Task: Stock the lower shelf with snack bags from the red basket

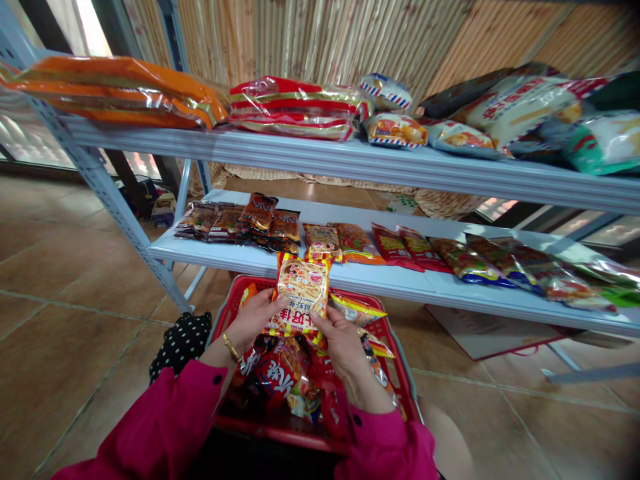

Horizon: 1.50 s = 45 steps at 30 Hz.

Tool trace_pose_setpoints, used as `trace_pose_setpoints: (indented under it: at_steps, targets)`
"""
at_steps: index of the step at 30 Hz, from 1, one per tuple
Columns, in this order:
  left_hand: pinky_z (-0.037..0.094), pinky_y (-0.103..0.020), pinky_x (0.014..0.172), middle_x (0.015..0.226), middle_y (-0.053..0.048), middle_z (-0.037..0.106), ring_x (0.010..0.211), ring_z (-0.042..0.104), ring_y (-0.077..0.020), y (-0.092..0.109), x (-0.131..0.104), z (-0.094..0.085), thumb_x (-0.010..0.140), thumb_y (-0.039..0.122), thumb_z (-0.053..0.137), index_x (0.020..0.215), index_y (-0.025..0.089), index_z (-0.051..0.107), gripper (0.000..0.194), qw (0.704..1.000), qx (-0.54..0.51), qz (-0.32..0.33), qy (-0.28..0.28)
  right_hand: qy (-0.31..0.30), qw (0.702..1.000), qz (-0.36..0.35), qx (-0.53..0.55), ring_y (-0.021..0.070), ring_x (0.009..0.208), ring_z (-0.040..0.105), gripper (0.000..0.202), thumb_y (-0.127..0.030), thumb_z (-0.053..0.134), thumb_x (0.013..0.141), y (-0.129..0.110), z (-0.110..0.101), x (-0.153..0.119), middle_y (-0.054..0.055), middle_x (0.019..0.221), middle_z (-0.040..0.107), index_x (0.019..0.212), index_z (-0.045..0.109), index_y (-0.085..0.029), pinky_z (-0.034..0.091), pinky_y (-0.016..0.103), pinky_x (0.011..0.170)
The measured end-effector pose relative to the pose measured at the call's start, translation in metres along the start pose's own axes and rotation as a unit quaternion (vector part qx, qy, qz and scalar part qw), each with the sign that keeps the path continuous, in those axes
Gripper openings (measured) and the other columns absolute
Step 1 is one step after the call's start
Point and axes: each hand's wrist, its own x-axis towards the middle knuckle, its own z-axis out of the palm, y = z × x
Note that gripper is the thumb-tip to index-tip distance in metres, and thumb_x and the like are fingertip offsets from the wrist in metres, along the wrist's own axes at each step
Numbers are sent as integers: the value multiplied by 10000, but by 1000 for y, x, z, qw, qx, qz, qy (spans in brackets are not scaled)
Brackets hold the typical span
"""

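Between my two hands is a yellow and red bag of prawn crackers (303,283), upside down to me and held over a red basket (400,373). My left hand (257,317) pinches its left side, thumb on the front. On its right lower corner, my right hand (343,343) is closed the same way. Under the hands the basket holds several snack packets (280,373), some with red and dark wrappers. Just beyond the held bag, a similar small snack bag (323,241) lies on the lower shelf's front part.
The lower shelf (230,253) carries dark brown packets (225,220) at left, red packets (395,247) in the middle and more bags to the right. Larger bags, such as an orange one (125,90), lie on the upper shelf (300,157). A shelf post (120,193) stands at left.
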Motion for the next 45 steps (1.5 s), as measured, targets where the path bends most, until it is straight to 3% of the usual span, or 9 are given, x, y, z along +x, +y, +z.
trace_pose_setpoints:
  at_steps: [5,8,13,21,28,36,45]
  targets:
    - [550,-344,672,991,-110,735,817,703,-262,-1,-3,-2,581,380,844,1041,170,657,539,995,73,-62,19,17,1000,-5,7,203,664,690,476,-466,804,600,-2,-1,1,24,875,763,998,691,-230,541,288,526]
    - [549,-345,683,917,-95,744,775,704,-248,-6,0,-4,563,336,858,985,165,667,494,997,52,-44,39,-2,1000,-1,30,212,767,696,410,-466,791,630,-4,-1,-1,25,951,756,961,699,-243,563,303,591]
    - [550,-365,688,849,-94,746,765,701,-267,-7,2,-4,556,308,862,919,163,685,429,996,17,-35,78,-41,998,1,41,184,867,682,440,-333,843,598,-3,-5,-3,33,973,744,1000,695,-232,571,288,688]
    - [556,-376,729,923,-124,740,829,705,-281,-10,1,-7,593,337,842,1026,141,679,502,999,-2,-42,26,-2,998,-5,59,170,754,691,424,-297,870,554,3,-8,-1,40,895,754,931,707,-195,584,302,662]
    - [541,-403,737,939,-136,736,850,697,-314,-8,0,-4,574,331,850,1006,145,683,499,999,-4,-34,36,6,998,-2,58,184,799,687,384,-350,843,592,-1,-6,-3,45,975,742,924,718,-206,595,313,641]
    - [543,-376,701,921,-98,747,811,703,-287,-6,-1,-1,557,327,856,953,187,691,451,997,17,-50,55,26,998,-7,53,214,758,697,391,-344,848,561,-1,-5,-4,41,883,757,901,717,-203,599,337,618]
    - [542,-359,734,989,-114,737,869,698,-277,-4,-1,-2,605,356,826,1038,157,686,497,1000,10,-25,-6,33,999,0,41,205,734,695,386,-344,846,559,-1,-8,-2,44,894,759,887,707,-195,591,322,591]
